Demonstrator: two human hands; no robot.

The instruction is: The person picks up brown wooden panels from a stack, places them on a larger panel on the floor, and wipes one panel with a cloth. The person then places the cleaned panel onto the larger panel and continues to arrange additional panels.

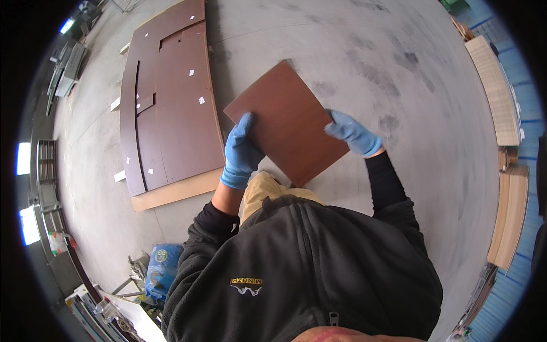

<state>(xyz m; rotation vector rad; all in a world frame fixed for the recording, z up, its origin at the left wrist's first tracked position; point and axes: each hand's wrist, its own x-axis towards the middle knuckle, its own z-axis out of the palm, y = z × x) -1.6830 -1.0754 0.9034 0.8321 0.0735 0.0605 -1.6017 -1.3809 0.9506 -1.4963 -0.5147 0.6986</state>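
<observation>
Held out in front of me is a reddish-brown wood-grain panel [292, 122], roughly rectangular and turned cornerwise. My left hand [241, 153], in a light blue glove, grips its left edge with the thumb lying on the upper face. On the opposite edge, my right hand [353, 134] in a matching glove is closed, its fingers over the face near the rim. The undersides of both grips are hidden. Left of the panel, a low stack of large dark brown boards [176, 108] lies with small white labels on top.
A tan board [176, 191] sticks out beneath the stack's near end. Pale boards [494, 88] and another pile of boards [509, 216] line the right side. At lower left stands a blue bag or bin [163, 268] beside assorted clutter. Grey concrete floor [421, 188] surrounds me.
</observation>
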